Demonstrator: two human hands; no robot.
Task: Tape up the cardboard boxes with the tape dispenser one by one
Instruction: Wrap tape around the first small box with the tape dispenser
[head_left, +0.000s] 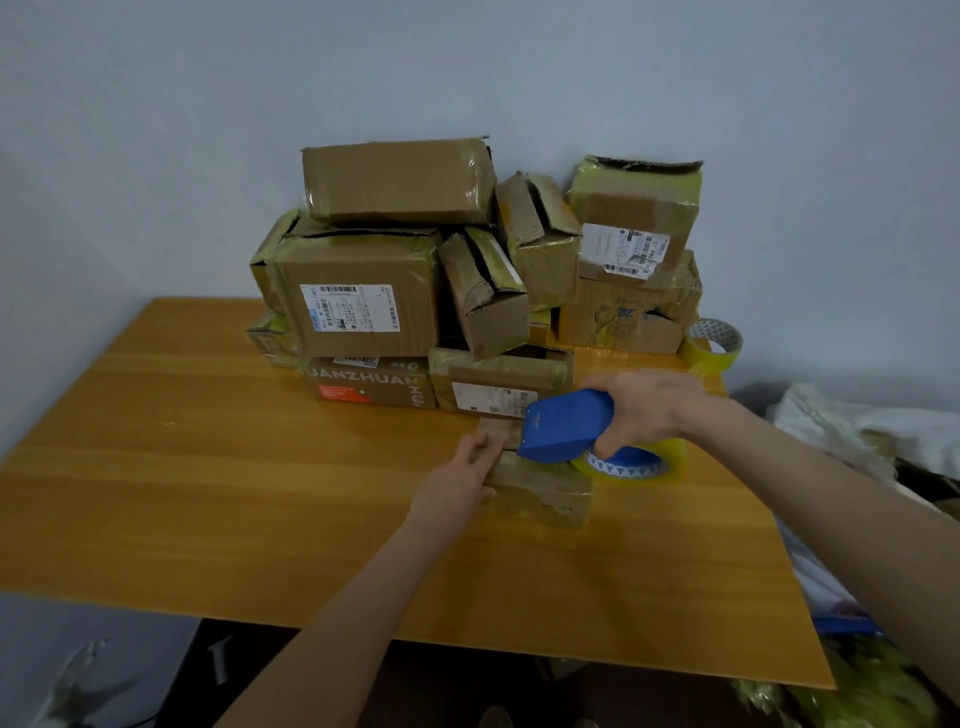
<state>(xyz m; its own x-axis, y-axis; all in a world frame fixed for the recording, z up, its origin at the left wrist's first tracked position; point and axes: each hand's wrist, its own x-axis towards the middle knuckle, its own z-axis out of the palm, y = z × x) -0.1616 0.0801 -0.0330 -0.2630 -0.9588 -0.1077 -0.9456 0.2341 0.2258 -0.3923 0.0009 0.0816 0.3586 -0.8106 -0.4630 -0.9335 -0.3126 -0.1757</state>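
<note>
A small flat cardboard box (540, 491) lies on the wooden table (208, 467), in front of the stacked boxes. My left hand (460, 480) holds its left end, fingers curled over the edge. My right hand (644, 405) grips the blue tape dispenser (563, 426), which carries a yellowish tape roll (631, 465). The dispenser sits over the box's far right part; where its front edge meets the box is hidden.
A pile of several cardboard boxes (363, 296), many with yellow tape and labels, stands at the table's back against the wall. A spare tape roll (714, 345) rests at the back right. Bags and crumpled plastic (857, 441) lie off the table's right edge.
</note>
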